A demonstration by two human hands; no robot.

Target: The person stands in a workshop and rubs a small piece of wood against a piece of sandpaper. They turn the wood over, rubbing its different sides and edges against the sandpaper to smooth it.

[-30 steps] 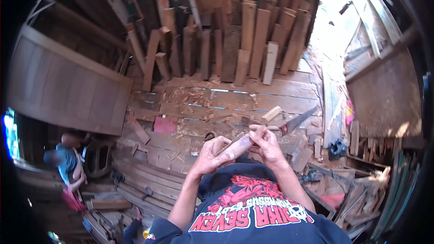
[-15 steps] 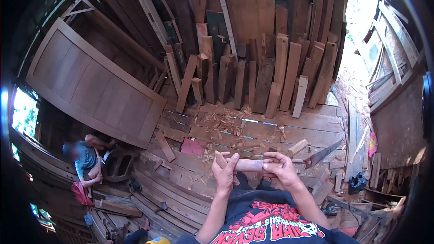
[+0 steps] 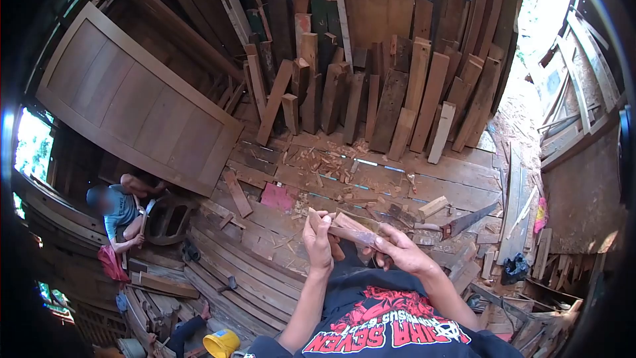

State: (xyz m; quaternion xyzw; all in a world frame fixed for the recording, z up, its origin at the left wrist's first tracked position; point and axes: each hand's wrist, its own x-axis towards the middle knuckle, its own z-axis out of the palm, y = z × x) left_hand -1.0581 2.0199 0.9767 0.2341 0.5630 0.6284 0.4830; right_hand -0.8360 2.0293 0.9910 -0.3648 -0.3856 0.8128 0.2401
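In front of my chest, both hands hold a short reddish-brown piece of wood [image 3: 346,225]. A pale, translucent wrapping [image 3: 366,237] seems to cover its right end, but I cannot make out exactly what it is. My left hand [image 3: 318,242] closes round the left end, with the thumb lying along the top. The fingers of my right hand [image 3: 405,253] pinch the wrapped end, which is tilted down to the right. A handsaw [image 3: 467,221] lies on the floor beyond my right hand.
Upright timber offcuts [image 3: 391,116] line the wall ahead. A large panelled door [image 3: 142,109] leans at the left. Below it, another person [image 3: 122,209] crouches with a tool. Long boards [image 3: 245,285] and a yellow bucket [image 3: 222,343] are at lower left. Wood shavings [image 3: 331,166] litter the plank floor.
The wooden piece has turned from nearly level to sloping down rightward. My right hand has shifted slightly left and down, its fingers folding beneath the end. The view has tilted, bringing the bucket into sight.
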